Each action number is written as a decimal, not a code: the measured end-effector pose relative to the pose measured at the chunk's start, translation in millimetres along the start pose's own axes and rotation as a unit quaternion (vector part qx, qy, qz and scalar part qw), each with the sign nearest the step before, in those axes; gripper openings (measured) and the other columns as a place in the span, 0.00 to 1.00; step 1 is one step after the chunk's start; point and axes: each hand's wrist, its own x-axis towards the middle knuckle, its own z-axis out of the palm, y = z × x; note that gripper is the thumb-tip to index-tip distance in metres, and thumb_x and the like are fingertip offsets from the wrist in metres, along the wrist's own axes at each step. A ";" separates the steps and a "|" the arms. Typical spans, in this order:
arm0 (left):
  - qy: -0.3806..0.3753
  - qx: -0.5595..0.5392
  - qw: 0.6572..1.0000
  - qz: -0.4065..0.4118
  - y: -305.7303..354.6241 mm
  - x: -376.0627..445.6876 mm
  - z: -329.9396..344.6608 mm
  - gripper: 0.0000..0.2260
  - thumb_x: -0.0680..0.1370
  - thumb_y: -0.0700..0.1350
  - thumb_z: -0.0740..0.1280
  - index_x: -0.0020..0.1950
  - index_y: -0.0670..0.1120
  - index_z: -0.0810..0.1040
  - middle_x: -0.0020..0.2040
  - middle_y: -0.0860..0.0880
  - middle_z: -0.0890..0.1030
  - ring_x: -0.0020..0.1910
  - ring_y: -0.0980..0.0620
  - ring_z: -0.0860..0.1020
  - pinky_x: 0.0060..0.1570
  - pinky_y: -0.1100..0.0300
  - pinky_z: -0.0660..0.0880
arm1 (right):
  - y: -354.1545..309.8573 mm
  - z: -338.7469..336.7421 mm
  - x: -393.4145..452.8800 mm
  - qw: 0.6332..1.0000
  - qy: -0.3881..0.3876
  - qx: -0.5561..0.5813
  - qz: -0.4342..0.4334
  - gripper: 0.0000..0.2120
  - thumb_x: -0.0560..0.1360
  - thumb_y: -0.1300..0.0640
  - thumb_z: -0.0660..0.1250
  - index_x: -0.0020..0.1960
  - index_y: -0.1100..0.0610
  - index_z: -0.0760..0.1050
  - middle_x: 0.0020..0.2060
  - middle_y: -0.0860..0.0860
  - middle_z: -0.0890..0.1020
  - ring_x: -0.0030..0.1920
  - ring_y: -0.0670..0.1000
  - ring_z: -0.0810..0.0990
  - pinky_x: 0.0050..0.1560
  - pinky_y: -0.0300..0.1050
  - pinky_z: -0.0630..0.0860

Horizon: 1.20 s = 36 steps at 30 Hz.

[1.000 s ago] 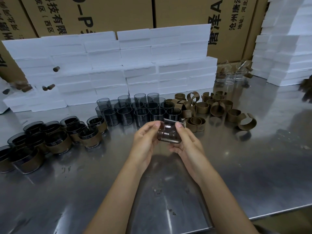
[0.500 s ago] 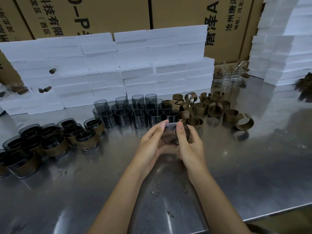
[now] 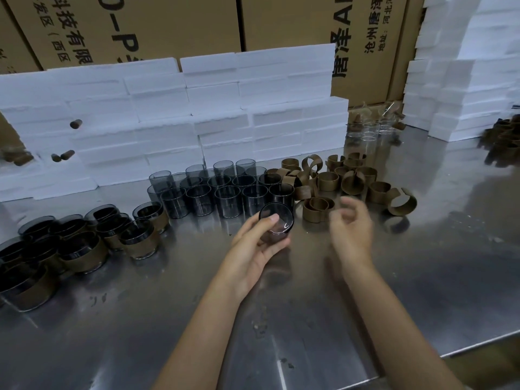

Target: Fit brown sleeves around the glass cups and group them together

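My left hand (image 3: pixel 253 249) grips a bare smoky glass cup (image 3: pixel 277 220), tilted so its mouth faces me, just above the steel table (image 3: pixel 422 291). To its right hovers my right hand (image 3: pixel 351 229), holding nothing, its fingers loosely curled, close to the nearest brown sleeves (image 3: pixel 318 209). Behind the held cup, several bare glass cups (image 3: pixel 213 190) stand in rows. A heap of loose brown sleeves (image 3: pixel 346 178) lies to their right. At the left stands a cluster of sleeved cups (image 3: pixel 84 240).
White foam blocks (image 3: pixel 197 122) are stacked along the back, with cardboard boxes (image 3: pixel 168 23) behind. More foam (image 3: pixel 464 94) rises at the right. Clear cups (image 3: pixel 371 130) sit in the back gap, and more sleeves (image 3: pixel 503 139) at the far right edge.
My right hand has let go of the cup and moved right toward the sleeves. The left hand now holds the cup alone, turned with its mouth toward me.
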 end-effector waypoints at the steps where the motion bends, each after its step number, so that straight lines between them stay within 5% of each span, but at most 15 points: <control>1: 0.002 -0.010 1.000 -0.005 0.7 0.6 -0.6 0.25 0.71 0.41 0.76 0.66 0.38 0.77 0.66 0.32 0.79 0.62 0.36 0.81 0.45 0.57 0.83 | 0.2 -6.1 14.9 0.998 -0.017 -0.057 0.001 0.21 0.78 0.67 0.65 0.71 0.58 0.72 0.52 0.51 0.78 0.52 0.52 0.78 0.58 0.48 0.75; 5: -0.005 -0.009 1.000 -0.021 0.5 4.0 -2.4 0.19 0.74 0.39 0.74 0.64 0.39 0.78 0.66 0.32 0.79 0.65 0.34 0.80 0.44 0.57 0.83 | 2.5 -25.7 61.8 0.947 -0.193 -0.257 -0.028 0.42 0.75 0.66 0.71 0.83 0.51 0.54 0.75 0.52 0.69 0.76 0.54 0.66 0.75 0.52 0.66; 9: -0.019 0.013 0.999 -0.026 0.7 5.1 -1.5 0.19 0.69 0.41 0.76 0.59 0.41 0.80 0.64 0.33 0.81 0.66 0.33 0.78 0.45 0.57 0.83 | 5.7 -25.3 82.7 0.906 -0.330 -0.264 -0.008 0.52 0.73 0.68 0.74 0.84 0.47 0.45 0.80 0.50 0.63 0.75 0.55 0.68 0.73 0.56 0.70; 18: -0.020 -0.024 0.999 -0.037 1.0 8.7 -8.0 0.16 0.74 0.39 0.75 0.60 0.41 0.79 0.66 0.32 0.79 0.64 0.34 0.80 0.46 0.56 0.83 | 11.7 -26.7 76.0 0.943 -0.247 -0.213 -0.059 0.45 0.70 0.63 0.80 0.79 0.52 0.60 0.61 0.51 0.77 0.64 0.53 0.77 0.61 0.42 0.72; 24: -0.025 -0.026 0.999 -0.019 0.7 11.7 -10.6 0.24 0.72 0.38 0.75 0.68 0.42 0.79 0.64 0.37 0.82 0.58 0.44 0.84 0.51 0.52 0.83 | -20.6 -34.4 45.4 0.963 -0.199 -0.135 -0.123 0.38 0.71 0.64 0.79 0.73 0.46 0.65 0.61 0.50 0.78 0.64 0.50 0.78 0.70 0.53 0.73; 27: -0.023 -0.021 0.999 -0.017 1.3 10.4 -8.0 0.22 0.72 0.46 0.76 0.64 0.44 0.81 0.62 0.40 0.84 0.55 0.47 0.86 0.49 0.52 0.83 | -36.0 -29.8 14.9 0.949 -0.233 -0.100 -0.185 0.38 0.70 0.63 0.79 0.70 0.40 0.65 0.57 0.43 0.77 0.58 0.37 0.78 0.62 0.35 0.72; 30: -0.038 0.007 0.999 -0.014 2.8 8.3 -5.4 0.28 0.74 0.59 0.72 0.68 0.43 0.79 0.62 0.40 0.84 0.58 0.47 0.85 0.55 0.51 0.83 | -40.1 -22.8 -14.9 0.921 -0.283 -0.108 -0.245 0.39 0.71 0.63 0.79 0.72 0.38 0.65 0.58 0.40 0.77 0.60 0.36 0.77 0.60 0.28 0.71; 36: -0.064 0.036 0.997 0.010 6.3 1.1 -3.5 0.33 0.74 0.63 0.69 0.70 0.41 0.78 0.63 0.38 0.83 0.61 0.47 0.83 0.61 0.53 0.81 | -34.1 -8.9 -38.2 0.877 -0.286 -0.195 -0.332 0.34 0.72 0.60 0.74 0.74 0.46 0.67 0.65 0.41 0.74 0.68 0.41 0.72 0.69 0.42 0.71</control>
